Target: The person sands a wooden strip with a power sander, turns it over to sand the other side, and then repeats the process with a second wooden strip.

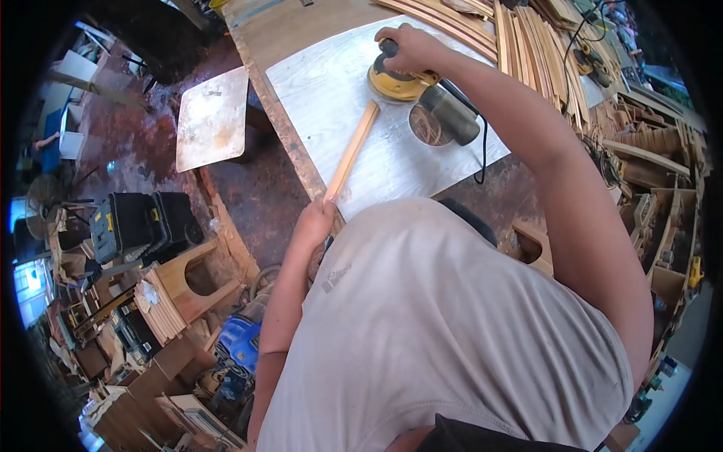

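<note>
A yellow and black sander [399, 84] rests on the pale board [316, 90], with my right hand [414, 49] wrapped round its top. Its dark dust canister [449, 114] points toward my body, beside a round hole in the board. My left hand [316, 220] is closed on the near end of a narrow wooden strip [352, 151]. The strip lies slantwise over the board, and its far end reaches the sander's edge. Whether the sander's pad touches the strip cannot be made out.
Long wooden strips [531, 56] are stacked at the back right, near another yellow tool [591, 64]. A square-topped stool [213, 120] stands left of the workbench. Black cases [143, 224] and a blue machine [239, 343] are at the lower left. A black cable [484, 151] hangs beside the board.
</note>
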Demonstrator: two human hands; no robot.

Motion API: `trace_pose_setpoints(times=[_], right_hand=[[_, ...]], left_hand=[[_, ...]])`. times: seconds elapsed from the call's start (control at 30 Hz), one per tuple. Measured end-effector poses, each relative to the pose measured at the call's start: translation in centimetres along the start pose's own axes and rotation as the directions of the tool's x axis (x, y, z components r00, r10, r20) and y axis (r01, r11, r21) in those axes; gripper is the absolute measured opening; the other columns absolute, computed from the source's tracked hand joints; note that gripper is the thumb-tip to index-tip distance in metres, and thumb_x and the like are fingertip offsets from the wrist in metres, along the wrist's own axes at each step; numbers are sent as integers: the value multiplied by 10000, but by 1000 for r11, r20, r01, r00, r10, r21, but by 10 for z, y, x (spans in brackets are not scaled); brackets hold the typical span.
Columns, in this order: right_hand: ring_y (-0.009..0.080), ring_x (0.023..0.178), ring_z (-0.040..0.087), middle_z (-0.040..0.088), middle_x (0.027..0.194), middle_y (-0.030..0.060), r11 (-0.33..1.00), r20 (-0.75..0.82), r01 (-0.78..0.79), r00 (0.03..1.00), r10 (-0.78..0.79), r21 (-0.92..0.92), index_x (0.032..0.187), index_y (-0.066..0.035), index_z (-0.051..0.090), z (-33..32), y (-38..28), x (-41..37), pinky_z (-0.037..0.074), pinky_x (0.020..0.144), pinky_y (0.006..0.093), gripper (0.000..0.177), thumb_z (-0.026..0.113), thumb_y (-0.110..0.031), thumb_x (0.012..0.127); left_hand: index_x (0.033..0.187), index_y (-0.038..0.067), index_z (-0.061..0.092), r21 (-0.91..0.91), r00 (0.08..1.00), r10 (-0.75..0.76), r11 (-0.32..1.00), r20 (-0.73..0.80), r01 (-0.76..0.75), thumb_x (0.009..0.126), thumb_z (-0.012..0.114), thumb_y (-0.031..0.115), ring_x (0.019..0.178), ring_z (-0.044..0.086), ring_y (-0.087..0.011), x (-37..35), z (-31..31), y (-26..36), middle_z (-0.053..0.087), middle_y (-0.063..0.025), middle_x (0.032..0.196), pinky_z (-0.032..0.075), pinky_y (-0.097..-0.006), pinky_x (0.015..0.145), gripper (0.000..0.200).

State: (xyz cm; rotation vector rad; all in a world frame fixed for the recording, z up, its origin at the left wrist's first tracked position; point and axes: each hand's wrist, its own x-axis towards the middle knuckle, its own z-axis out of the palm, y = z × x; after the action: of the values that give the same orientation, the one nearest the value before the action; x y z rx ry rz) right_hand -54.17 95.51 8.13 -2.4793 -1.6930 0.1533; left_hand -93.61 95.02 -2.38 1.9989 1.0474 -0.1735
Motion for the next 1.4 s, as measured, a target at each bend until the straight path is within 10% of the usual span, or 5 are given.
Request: trace_pose_setpoints(times=[1.4], right_hand=[[389, 1078, 623, 586, 1207, 195, 997, 50, 80, 996, -79, -20, 1325, -280, 580, 1, -31, -3, 548, 926, 461, 614, 753, -345, 740]], left_hand=[[958, -62, 639, -13, 1000, 18, 1000, 26, -17, 1030, 433, 410, 968, 605, -514, 3, -3, -1, 631, -346, 943, 474, -541, 835, 520]])
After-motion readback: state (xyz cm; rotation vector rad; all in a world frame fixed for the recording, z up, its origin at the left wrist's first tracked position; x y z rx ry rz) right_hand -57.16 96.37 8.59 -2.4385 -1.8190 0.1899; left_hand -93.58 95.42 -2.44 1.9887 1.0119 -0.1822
